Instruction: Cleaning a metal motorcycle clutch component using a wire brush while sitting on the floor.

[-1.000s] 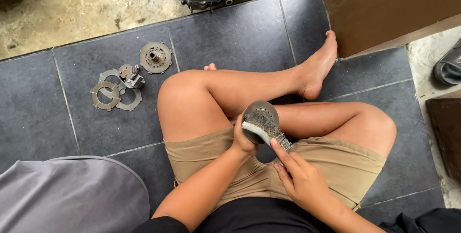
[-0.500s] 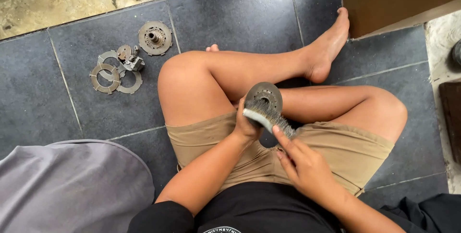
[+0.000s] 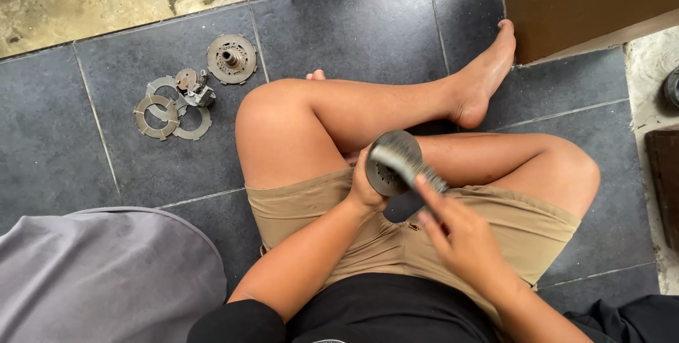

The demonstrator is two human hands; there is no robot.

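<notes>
Round metal disc clasped in left hand; right hand apparently closed on brush laid across it.

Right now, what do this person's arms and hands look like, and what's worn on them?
Both hands are bare: no gloves, and no rings or watch that I can make out. The left hand and right hand lead into uncovered forearms. Black short sleeves show at the bottom edge, ending around the elbow, so the arms are unclad below that. No markings are visible.
</notes>
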